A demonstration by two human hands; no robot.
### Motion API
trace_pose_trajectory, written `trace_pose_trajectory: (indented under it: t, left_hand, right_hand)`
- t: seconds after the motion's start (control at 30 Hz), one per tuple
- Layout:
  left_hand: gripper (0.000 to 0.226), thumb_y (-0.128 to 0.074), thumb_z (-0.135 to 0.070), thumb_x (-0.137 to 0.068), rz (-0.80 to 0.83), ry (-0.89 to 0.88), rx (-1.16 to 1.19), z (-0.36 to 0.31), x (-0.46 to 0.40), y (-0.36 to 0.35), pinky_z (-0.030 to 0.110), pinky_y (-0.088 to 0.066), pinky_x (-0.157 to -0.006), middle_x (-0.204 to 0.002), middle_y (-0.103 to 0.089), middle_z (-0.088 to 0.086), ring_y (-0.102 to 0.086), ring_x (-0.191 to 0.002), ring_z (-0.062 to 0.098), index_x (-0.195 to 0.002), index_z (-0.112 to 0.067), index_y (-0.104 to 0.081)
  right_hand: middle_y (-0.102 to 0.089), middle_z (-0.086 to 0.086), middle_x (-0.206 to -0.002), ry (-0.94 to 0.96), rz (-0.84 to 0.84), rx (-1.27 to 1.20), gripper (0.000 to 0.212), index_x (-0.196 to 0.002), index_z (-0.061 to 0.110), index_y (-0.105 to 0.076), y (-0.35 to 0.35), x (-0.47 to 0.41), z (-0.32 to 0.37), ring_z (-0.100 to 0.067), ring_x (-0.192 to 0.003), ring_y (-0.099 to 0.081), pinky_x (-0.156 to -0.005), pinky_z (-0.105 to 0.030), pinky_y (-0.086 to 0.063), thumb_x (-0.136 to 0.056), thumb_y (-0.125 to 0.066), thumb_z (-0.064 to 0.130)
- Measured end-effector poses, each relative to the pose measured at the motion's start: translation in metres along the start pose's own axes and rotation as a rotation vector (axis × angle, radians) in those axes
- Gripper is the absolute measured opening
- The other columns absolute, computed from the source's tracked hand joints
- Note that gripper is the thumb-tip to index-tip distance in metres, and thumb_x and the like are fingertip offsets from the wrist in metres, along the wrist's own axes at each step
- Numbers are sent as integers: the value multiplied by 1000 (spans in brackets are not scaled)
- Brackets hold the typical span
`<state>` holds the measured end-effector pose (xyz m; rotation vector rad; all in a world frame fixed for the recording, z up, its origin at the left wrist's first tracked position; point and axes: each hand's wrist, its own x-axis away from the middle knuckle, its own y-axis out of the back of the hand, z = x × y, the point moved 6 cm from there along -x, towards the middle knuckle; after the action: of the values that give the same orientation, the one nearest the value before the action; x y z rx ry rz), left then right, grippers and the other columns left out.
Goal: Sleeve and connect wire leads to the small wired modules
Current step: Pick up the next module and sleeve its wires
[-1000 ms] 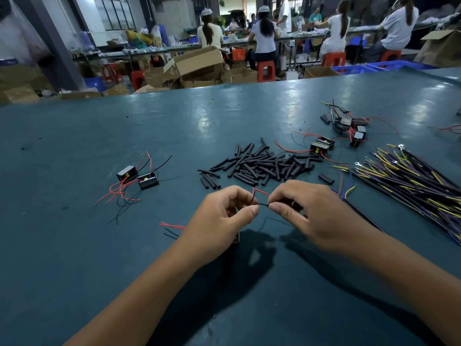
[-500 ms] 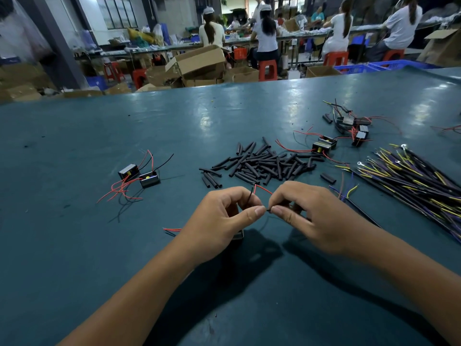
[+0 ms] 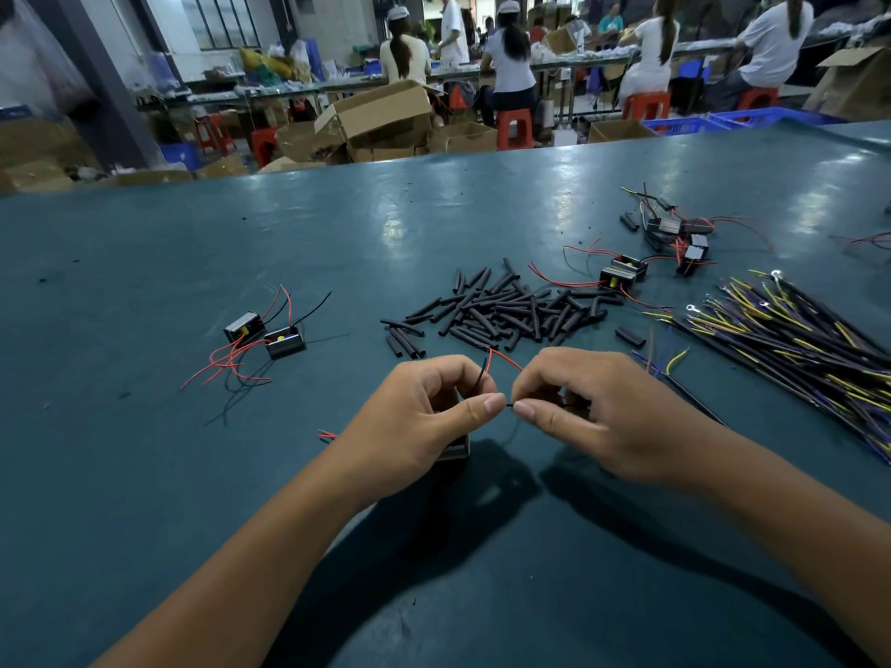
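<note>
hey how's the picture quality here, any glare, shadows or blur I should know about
Head view: overhead lights leave pale glare patches on the table; the left hand and right hand cast dark shadows toward the camera; the wire bundle smears at the right edge; wide-angle distortion bends the table's far edge; background workers look soft.

— What's in front of me?
— The sleeve pile (image 3: 501,308), just beyond my hands on the table (image 3: 144,474).
— And the sides?
— Two modules (image 3: 265,332) lie left; more modules (image 3: 651,257) far right, the wire bundle (image 3: 795,339) nearer.
</note>
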<state>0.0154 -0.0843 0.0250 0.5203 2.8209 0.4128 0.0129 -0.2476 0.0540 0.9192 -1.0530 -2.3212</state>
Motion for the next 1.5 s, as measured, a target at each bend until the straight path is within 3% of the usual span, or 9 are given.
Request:
trace_pose_trajectory:
  t: [0.4,0.63,0.77,0.97,1.27,1.4,1.5]
  left_hand:
    - [9,-67,-26,-95,24,-45,-109,-7,2,-1,27,-40,-58,-70,-56,-11,-44,-63,13,-86,-30,-68]
    - [11,-68,-16,-96,-81,-75,-204,-10,4,-1,18,-42,-55,-65,-56,-14,-45,-57,3,-87,-22,-69]
    - [12,-68,-13,-94,-177,-125,-341,-14,5,-3,21,-47,-53,-71,-63,-7,-53,-55,10,-86,-22,-69]
    - [13,-68,-17,-96,-121,-26,-152,-7,4,-3,24,-42,-57,-68,-59,-5,-49,-62,9,-84,-23,-71]
    - [19,-66,-10,-95,-191,-38,-224,-10,6,-6,15,-42,-51,-61,-58,-13,-48,-54,1,-81,-23,-68]
    - [16,-64,-8,-96,-232,37,-49,-6,5,-8,15,-38,-49,-61,-51,-4,-41,-53,6,-81,-11,-68]
    - [17,-65,-8,-95,-272,113,81,0,4,-9,21,-33,-51,-58,-48,-8,-36,-53,8,-78,-12,-69]
  right_hand:
    - [-59,8,-79,-16,-19,-49,8,-87,17,-64,3,1,-2,-12,-73,-55,-64,-11,-37,-92,-62,22]
    - [-59,8,-78,-12,-26,-17,8,-86,18,-63,3,2,-2,-12,-73,-55,-63,-12,-37,-94,-63,20]
    - [-58,10,-76,-21,-49,6,9,-84,18,-62,2,2,-2,-13,-72,-54,-63,-17,-40,-93,-65,17]
    - [-57,9,-74,-38,-64,-20,11,-82,16,-63,3,3,-2,-15,-70,-54,-61,-17,-39,-91,-67,11]
    - [-57,10,-73,-28,-66,-15,10,-82,17,-62,2,3,0,-14,-69,-53,-60,-14,-37,-91,-66,15]
    - [-57,9,-74,-25,-85,-36,9,-82,17,-62,2,3,0,-15,-70,-54,-61,-19,-40,-90,-62,20]
    - [-58,9,-74,-28,-98,-37,9,-82,17,-62,2,3,0,-16,-70,-54,-62,-22,-41,-90,-61,22]
